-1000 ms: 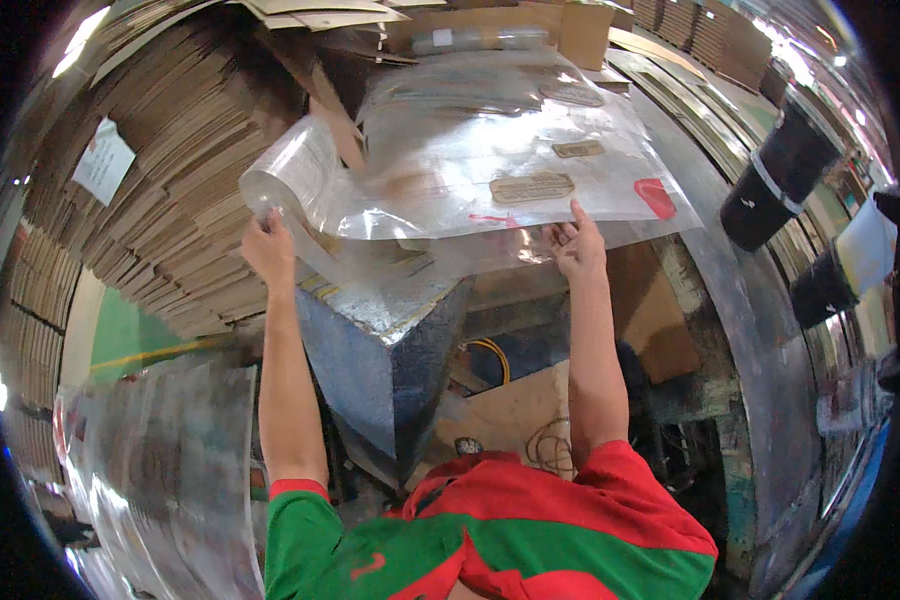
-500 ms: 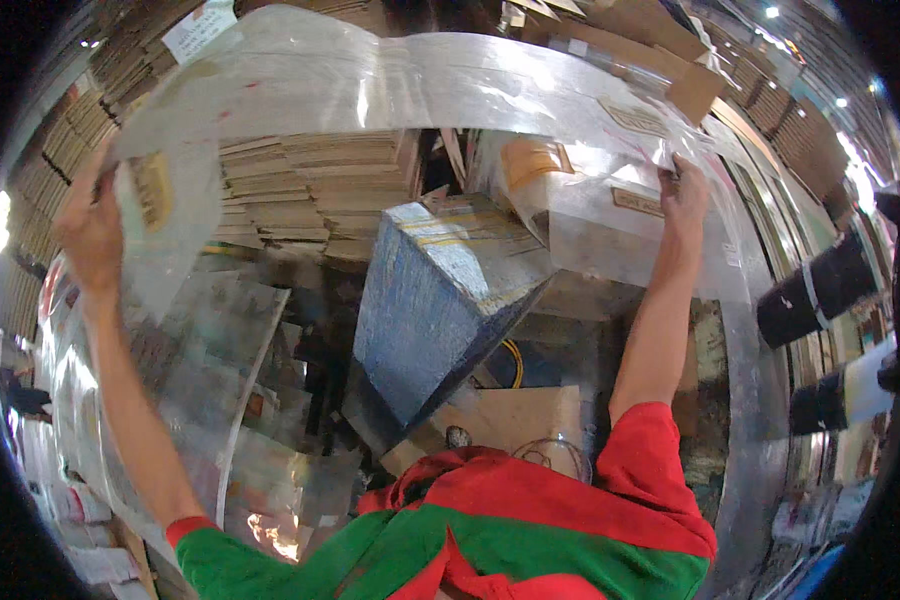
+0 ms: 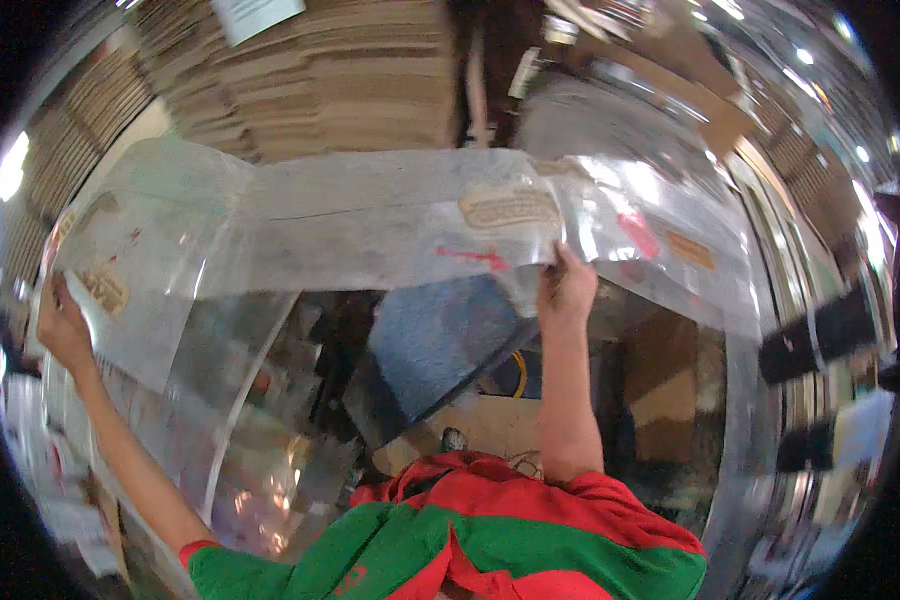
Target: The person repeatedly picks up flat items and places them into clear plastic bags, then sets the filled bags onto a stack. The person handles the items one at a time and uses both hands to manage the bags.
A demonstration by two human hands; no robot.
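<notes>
Stretched across in front of me is a wide, see-through plastic sheet [image 3: 360,215] with tan and red raised patches on it. At its left end, my left hand [image 3: 67,325] is closed on the lower edge, beside a tan patch. Nearer the middle right, my right hand [image 3: 568,290] pinches the lower edge between thumb and fingers, just below a large tan patch. To the right of that hand, the sheet runs on over another layer of clear plastic, and where one ends I cannot tell. A blue block [image 3: 435,340] with a sloping face is partly covered by the sheet.
Stacks of flat brown cardboard [image 3: 340,80] rise behind the sheet, with a white paper [image 3: 257,15] on them. More clear sheeting [image 3: 240,420] hangs at the left. Dark rolls [image 3: 818,335] stick out at the right. A brown board [image 3: 490,425] lies low near my body.
My right hand has moved left and down along with the sheet, and my left hand has shifted left and lower. The sheet now hangs lower, over the top of the blue block.
</notes>
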